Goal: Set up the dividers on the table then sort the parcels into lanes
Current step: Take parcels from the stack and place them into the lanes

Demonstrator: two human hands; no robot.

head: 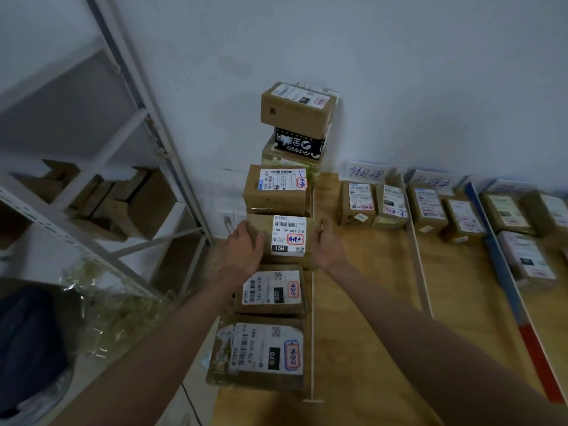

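Observation:
Both hands grip one brown parcel (287, 238) with a white "15H" label: my left hand (242, 250) on its left side, my right hand (327, 245) on its right side. It sits in the leftmost lane of the wooden table (368, 302), in a row of parcels. Nearer me lie the "032" parcel (272, 292) and the "070" parcel (261, 353). Beyond it is another labelled parcel (278, 187), then a stack topped by a brown box (296, 107). A white divider rod (313, 318) borders this lane on the right.
More parcels (427, 204) fill the lanes at the right, behind handwritten paper signs (367, 172). A second white divider (419, 259) and a blue-and-red divider (504, 272) separate them. A white metal shelf (101, 186) with boxes stands at the left, with crumpled plastic wrap (101, 305) below.

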